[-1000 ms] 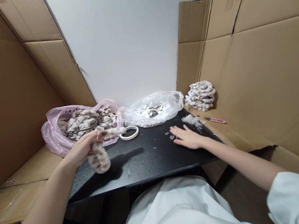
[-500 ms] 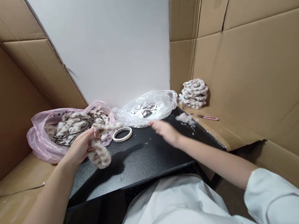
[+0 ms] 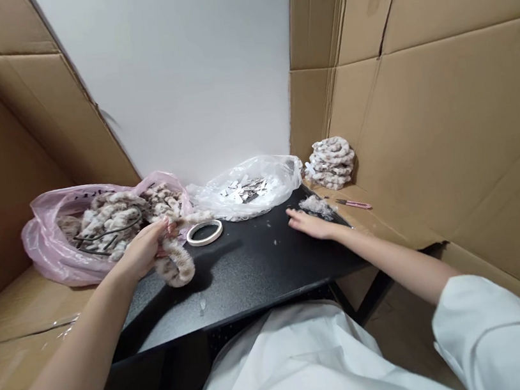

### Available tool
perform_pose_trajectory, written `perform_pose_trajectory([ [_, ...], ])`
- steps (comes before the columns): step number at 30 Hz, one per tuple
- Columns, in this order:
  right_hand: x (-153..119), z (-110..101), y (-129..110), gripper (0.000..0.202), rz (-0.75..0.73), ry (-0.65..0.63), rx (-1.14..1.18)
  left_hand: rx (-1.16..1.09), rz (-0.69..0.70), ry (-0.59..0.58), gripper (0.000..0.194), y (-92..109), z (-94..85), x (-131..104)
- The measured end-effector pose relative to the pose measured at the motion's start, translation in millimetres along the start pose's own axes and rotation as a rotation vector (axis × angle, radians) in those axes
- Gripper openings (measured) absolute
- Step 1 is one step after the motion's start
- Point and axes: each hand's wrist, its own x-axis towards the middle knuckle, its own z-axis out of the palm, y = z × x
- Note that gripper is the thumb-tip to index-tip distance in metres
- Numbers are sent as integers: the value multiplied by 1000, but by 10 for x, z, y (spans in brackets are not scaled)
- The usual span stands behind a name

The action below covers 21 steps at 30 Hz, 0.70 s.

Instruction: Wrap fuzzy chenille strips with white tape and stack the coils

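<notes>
My left hand (image 3: 147, 244) is closed around a fluffy brown-and-white fur strip (image 3: 176, 268), which hangs in a loop below the fingers while one end sticks out to the right. Over the black table my right hand (image 3: 310, 223) is held low with its fingers stretched out and holding nothing visible. Just beyond it lies a small heap of loose fluff (image 3: 318, 207). A roll of cream tape (image 3: 205, 242) lies flat to the right of my left hand.
A pink plastic bag (image 3: 50, 250) full of fur strips stands at the left. Behind the tape, a clear bag (image 3: 286, 175) holds small white-and-metal pieces. At the right are stacked fur coils (image 3: 332, 164) and pink snips (image 3: 355, 204). Cardboard walls (image 3: 461, 108) enclose both sides.
My right hand has moved right and down from in front of the clear bag to beside the fluff, its fingers now extended. My left hand still holds the fur strip. The view has shifted slightly.
</notes>
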Motion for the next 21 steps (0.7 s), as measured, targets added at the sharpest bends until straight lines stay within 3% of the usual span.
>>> perform_pose_trajectory([
  [2, 18, -354, 4, 59, 27, 126, 135, 10, 5, 3, 21, -24, 11, 11],
  [5, 84, -687, -136, 55, 109, 426, 652, 27, 11, 3, 21, -26, 64, 22],
  [8, 158, -694, -334, 47, 221, 596, 916, 56, 21, -16, 21, 12, 173, 30],
  [10, 160, -478, -463, 38, 219, 616, 996, 69, 47, -43, 23, 35, 266, 48],
  [12, 95, -99, -576, 28, 174, 482, 1077, 80, 76, -82, 24, 37, 359, 83],
  [14, -22, 370, -655, 24, 203, 172, 1153, 104, 101, -116, 26, 12, 434, 131],
  [17, -178, 992, -680, 34, 410, -275, 1185, 164, 133, -144, 30, -57, 493, 197],
  [19, -201, 1198, -631, 38, 491, -361, 1195, 230, 140, -140, 32, -98, 501, 224],
  [21, -154, 1182, -538, 38, 509, -298, 1205, 303, 135, -129, 34, -123, 496, 235],
])
